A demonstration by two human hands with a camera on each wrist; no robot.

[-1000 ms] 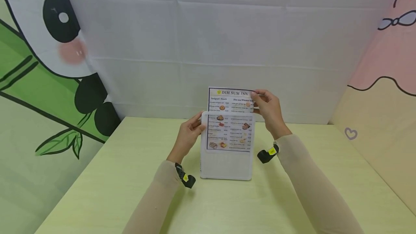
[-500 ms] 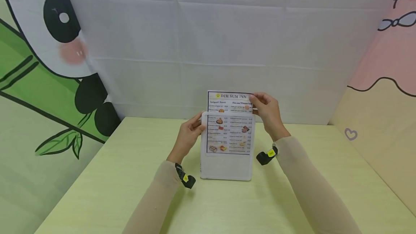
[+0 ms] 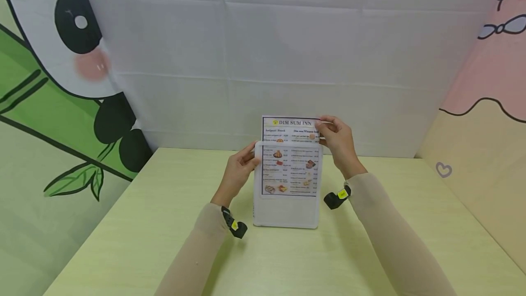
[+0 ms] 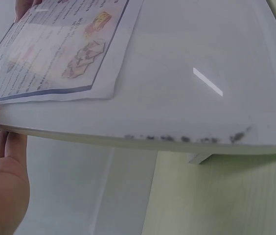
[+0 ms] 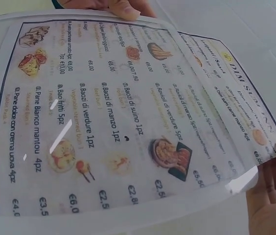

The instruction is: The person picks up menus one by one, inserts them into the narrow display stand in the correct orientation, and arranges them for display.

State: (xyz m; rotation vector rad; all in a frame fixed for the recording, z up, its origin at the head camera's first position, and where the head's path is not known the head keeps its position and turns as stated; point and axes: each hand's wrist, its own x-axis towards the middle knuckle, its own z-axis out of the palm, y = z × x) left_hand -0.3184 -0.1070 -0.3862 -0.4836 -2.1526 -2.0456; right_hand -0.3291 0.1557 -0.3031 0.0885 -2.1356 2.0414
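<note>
A white menu stand with a transparent front (image 3: 287,211) is upright on the table in the head view. A printed menu sheet (image 3: 289,129) headed "DIM SUM INN" is partly inside it; the top strip rises above the stand's upper edge. My left hand (image 3: 237,170) grips the stand's upper left edge, thumb in front and fingers behind, as the left wrist view shows. My right hand (image 3: 340,143) pinches the sheet's upper right edge, above the stand. Through the clear front (image 5: 79,122), dish names, prices and food pictures are visible. Below the sheet's lower edge the stand is plain white.
Beneath the stand is a pale wooden table (image 3: 144,245). A white cloth backdrop (image 3: 287,44) hangs behind it, with printed cartoon panels at the left and right. Dark specks (image 4: 177,139) mark the stand's side edge.
My right hand has lowered the menu sheet slightly into the stand, mostly in the first half second. My left hand and the stand have stayed in place.
</note>
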